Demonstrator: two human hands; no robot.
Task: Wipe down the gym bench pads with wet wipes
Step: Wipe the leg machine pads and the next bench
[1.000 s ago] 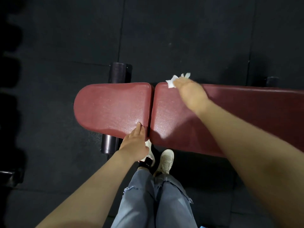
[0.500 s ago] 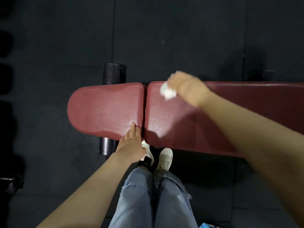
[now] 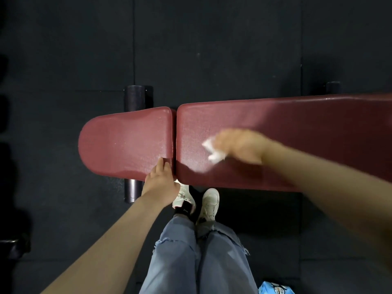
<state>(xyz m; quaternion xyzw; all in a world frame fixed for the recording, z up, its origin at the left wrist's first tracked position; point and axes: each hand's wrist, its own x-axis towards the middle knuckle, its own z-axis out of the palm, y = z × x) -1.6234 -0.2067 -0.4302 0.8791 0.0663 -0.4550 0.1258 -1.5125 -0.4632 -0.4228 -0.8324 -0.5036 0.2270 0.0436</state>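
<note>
We look down on a black rubber-tiled floor (image 3: 212, 39), dim and seamed, which fills most of the view, and across it runs the table, a gym bench in dark red vinyl. Its long back pad (image 3: 307, 119) reaches off the right edge, and the short rounded seat pad (image 3: 123, 141) lies to the left, a narrow gap between them. We judge the bench is low so that we must lean over it, which is why both arms reach down and forward. Black roller pads (image 3: 134, 98) stick out beneath the seat pad on both sides. Our jeans (image 3: 191, 262) and white shoes (image 3: 209, 203) stand just beside the near edge. The right hand (image 3: 241, 146) is blurred with motion on the back pad near the gap; it presses a crumpled white wet wipe (image 3: 213, 151) to the vinyl, though we cannot tell how its fingers lie around it. The left hand (image 3: 161, 181) rests on the near corner of the seat pad, fingers (image 3: 162, 166) straight and flat, probably to brace our weight. A blue packet (image 3: 275, 288), perhaps the wipes, shows at the bottom edge.
</note>
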